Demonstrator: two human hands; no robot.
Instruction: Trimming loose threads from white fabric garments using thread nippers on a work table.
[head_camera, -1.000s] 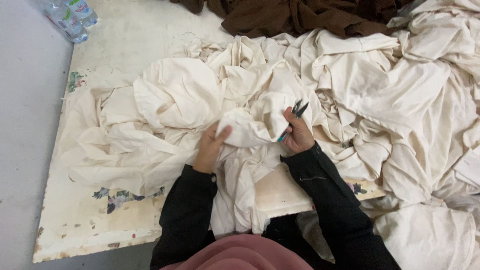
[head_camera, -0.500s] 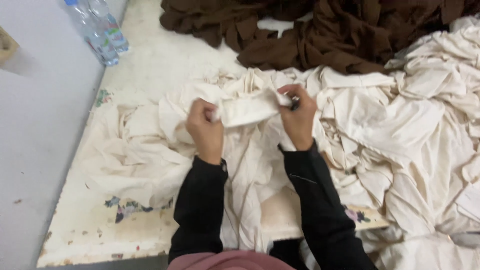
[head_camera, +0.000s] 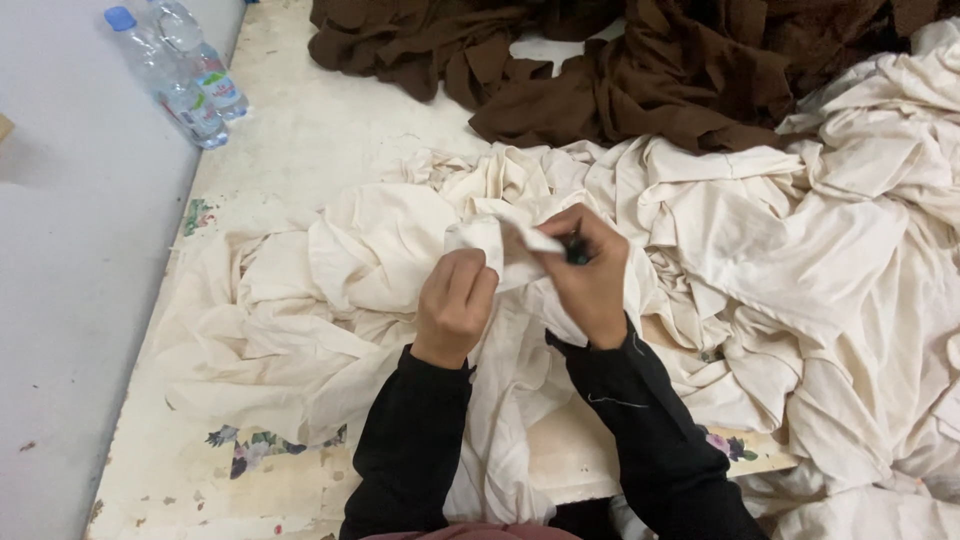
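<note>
- Between the two hands, raised just above the heap, a cream fabric piece (head_camera: 500, 245) is pinched at a folded edge, and its loose length hangs down between the black sleeves (head_camera: 420, 450) toward the person's lap.
- Left hand (head_camera: 455, 305) is curled into a loose fist, fingers closed on the near fold of the cream fabric piece, knuckles facing the camera.
- Right hand (head_camera: 585, 275) is clamped on the same fold from the far side; the two hands sit just beside each other, almost touching.
- Tucked in the right hand's grip is a small dark tool (head_camera: 576, 248); it looks like a pair of thread snips, though only a dark tip with a hint of green shows, so I cannot tell for sure.
- Under and around both hands lies a big pile of cream cloth (head_camera: 800, 280), rumpled and spreading out past the right hand to the frame's edge.
- Beyond the hands, on the far side, sits a heap of brown cloth (head_camera: 640, 70), touching the cream pile along its near edge.
- Beneath it all is a worn pale tabletop (head_camera: 300, 130), with a flowered, chipped patch (head_camera: 250, 450) showing near the left sleeve.
- Far out past the left hand, at the tabletop's far corner, two clear plastic water bottles (head_camera: 180, 70) lie side by side.
</note>
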